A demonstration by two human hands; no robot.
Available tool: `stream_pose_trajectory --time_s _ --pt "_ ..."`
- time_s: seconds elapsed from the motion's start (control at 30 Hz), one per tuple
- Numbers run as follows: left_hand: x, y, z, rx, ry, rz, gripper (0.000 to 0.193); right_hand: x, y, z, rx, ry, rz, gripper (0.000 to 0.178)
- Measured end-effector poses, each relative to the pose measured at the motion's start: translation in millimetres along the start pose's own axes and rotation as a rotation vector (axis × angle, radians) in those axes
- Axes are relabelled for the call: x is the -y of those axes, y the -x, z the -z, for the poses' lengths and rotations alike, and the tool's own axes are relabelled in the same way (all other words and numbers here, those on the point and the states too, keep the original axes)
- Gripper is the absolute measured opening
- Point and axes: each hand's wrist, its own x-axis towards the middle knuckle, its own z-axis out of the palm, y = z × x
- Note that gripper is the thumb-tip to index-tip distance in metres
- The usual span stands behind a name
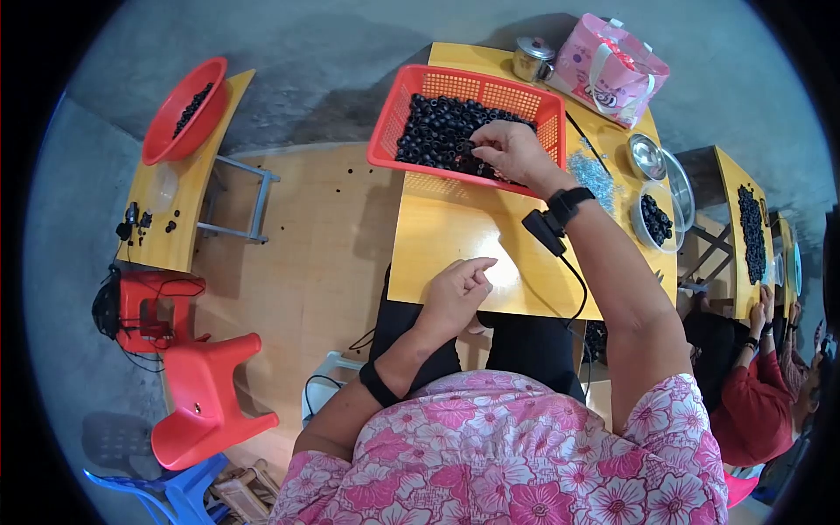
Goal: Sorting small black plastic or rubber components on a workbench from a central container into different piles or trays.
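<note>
Under the right hand (510,150) are black rings (437,131) in a red basket (411,92) with lattice walls; below the left hand (455,293) the yellow table (446,232); behind the basket a pink bag (608,70); the blouse (525,455) is pink with flower pattern

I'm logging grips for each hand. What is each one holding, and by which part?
Right hand reaches into the red basket, fingertips among the small black parts; whether one is pinched cannot be told. Left hand shows nothing visible.
</note>
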Motion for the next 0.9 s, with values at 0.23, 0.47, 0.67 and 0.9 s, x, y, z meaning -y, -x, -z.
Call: stream_pose_trajectory --time_s 0.23,0.47,0.67,0.9 --pt "-22.8 -5.5 1.3 -0.107 0.549 -0.100 0.049 51.1 89.0 16.4 -0.081 -0.104 0.146 0.014" --pt "-12.3 -8.3 -4.4 -0.088 0.497 -0.053 0.032 64.2 153.3 -9.3 0.038 -0.085 0.024 0.015" --pt "-6.9 -11.0 -3.5 -0.080 0.493 -0.016 0.020 57.6 155.9 -12.5 0.018 -0.047 0.020 0.013" --pt "11.7 -16.6 2.1 -0.114 0.446 0.061 0.019 41.1 134.4 15.2 -0.129 -0.161 -0.124 0.007"
